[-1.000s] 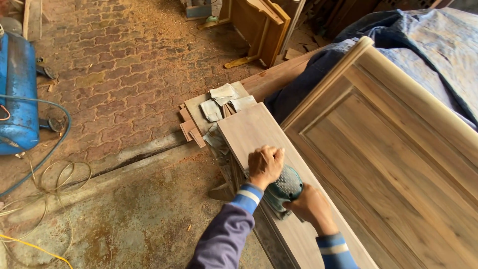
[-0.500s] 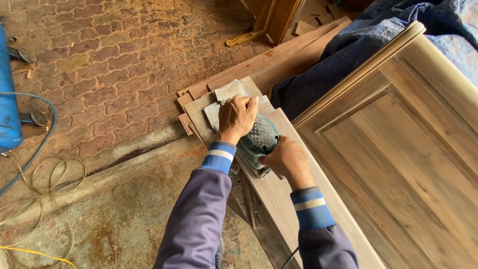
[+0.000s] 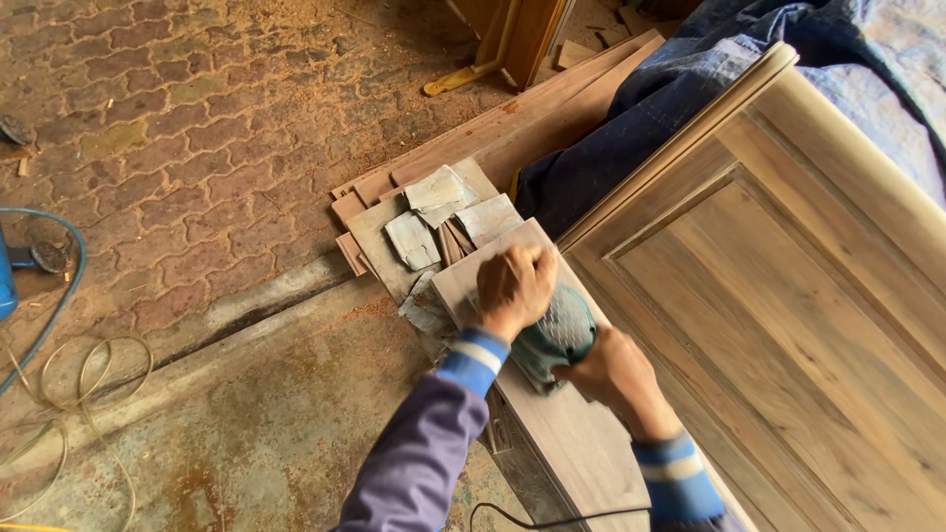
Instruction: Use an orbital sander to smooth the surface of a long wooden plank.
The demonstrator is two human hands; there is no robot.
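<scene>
A teal electric sander (image 3: 554, 338) rests on a long pale wooden board (image 3: 581, 443) that runs from the lower middle toward its far end. My left hand (image 3: 513, 288) grips the front of the sander, near the board's far end. My right hand (image 3: 616, 378) holds its rear handle. Both arms wear purple sleeves with blue and white cuffs. A black cord (image 3: 552, 517) trails from the tool at the bottom edge.
A large panelled wooden piece (image 3: 788, 296) lies right of the board, with blue cloth (image 3: 631, 128) behind it. Used sandpaper sheets (image 3: 439, 212) lie on wood offcuts past the board's end. Hoses and cables (image 3: 59, 384) lie on the brick and concrete floor at left.
The sander and both hands went out to the board's far end and have now drawn back a little toward me. The view shifted slightly.
</scene>
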